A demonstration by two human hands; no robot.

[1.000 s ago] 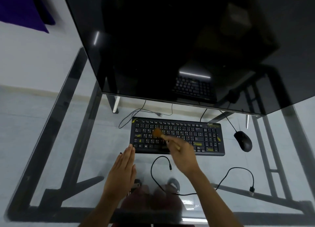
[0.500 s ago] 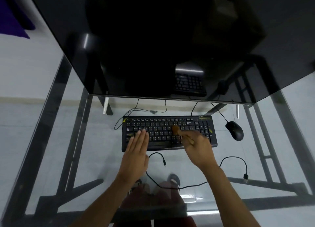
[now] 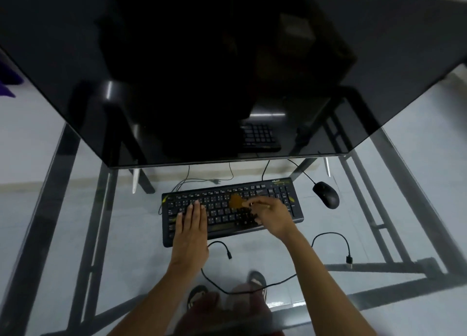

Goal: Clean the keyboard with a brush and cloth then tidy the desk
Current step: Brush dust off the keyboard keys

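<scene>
The right hand [image 3: 274,215] was closed around the handle of a small brush [image 3: 236,201], its brown bristles pressed to the keys near the middle of the black keyboard [image 3: 283,224], just left of the number pad. Half a second before, the bristles had sat in much the same stretch of keys, and a second before they had been further left, so the sweep had travelled rightward across the rows. The left hand [image 3: 190,225], which a second earlier had hovered flat over the glass in front of the keyboard, had come forward and lay open-palmed on the left-hand keys, gripping nothing and apparently steadying the board. The keyboard rested on the glass desk [image 3: 63,209] below the dark monitor [image 3: 227,70], with the mouse [image 3: 326,194] just to its right and a loose cable [image 3: 328,237] curling across the glass near the person's forearms. Judged from this, the brushing step was well under way but unfinished: the number pad looked untouched, no cloth was in view, and the stray cable suggested the tidying was yet to come.
</scene>
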